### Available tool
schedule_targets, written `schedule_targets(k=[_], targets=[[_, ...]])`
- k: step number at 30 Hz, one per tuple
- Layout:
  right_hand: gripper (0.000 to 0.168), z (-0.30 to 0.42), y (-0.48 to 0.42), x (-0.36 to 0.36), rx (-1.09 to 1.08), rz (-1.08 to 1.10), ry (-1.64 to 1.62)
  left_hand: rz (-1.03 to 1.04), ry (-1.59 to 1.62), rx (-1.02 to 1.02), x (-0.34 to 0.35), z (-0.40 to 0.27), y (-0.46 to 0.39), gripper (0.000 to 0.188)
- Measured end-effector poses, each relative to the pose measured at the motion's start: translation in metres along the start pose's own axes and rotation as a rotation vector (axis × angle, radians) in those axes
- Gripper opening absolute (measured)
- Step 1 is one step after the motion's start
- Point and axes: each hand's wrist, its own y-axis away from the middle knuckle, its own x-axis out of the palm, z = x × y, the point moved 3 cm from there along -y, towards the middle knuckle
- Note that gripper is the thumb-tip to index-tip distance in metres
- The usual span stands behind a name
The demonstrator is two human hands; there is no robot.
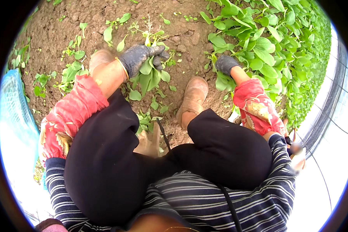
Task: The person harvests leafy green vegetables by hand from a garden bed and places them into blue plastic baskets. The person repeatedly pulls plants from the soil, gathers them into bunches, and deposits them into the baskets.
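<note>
My left hand (139, 59), in a dark, soil-stained glove, is closed around a small bunch of leafy greens (149, 76). The pale stem ends and thin roots point away from me, and the broad leaves hang back towards my knees. At the near edge of the dense green plants (261, 49), my right hand (226, 65), gloved alike, is closed at a leafy green plant (224, 82). Its leaves show on both sides of the glove; the fingertips are hidden.
Brown soil (66, 14) with scattered seedlings and loose leaves lies around my shoes (195, 90). A blue mesh bag or crate (16, 98) stands at the left. Behind my right arm, another person (296, 156) is partly visible beside pale sheeting (319, 174).
</note>
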Motion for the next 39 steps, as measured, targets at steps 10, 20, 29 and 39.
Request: schedule_targets(k=[10, 20, 29, 39], targets=[[0.019, 0.07, 0.04, -0.065, -0.426, -0.556, -0.181, -0.009, 0.069, -0.11, -0.005, 0.006, 0.012, 0.038], [0.043, 0.139, 0.048, -0.198, -0.573, -0.371, -1.173, -0.156, 0.326, 0.311, -0.051, -0.008, 0.007, 0.02], [0.023, -0.047, -0.077, -0.13, 0.345, -0.359, 0.214, 0.102, 0.343, 0.257, -0.022, -0.024, 0.008, 0.016], [0.032, 0.094, 0.023, -0.187, -0.003, -0.595, -0.629, -0.011, 0.19, 0.212, 0.003, -0.027, 0.011, 0.035]])
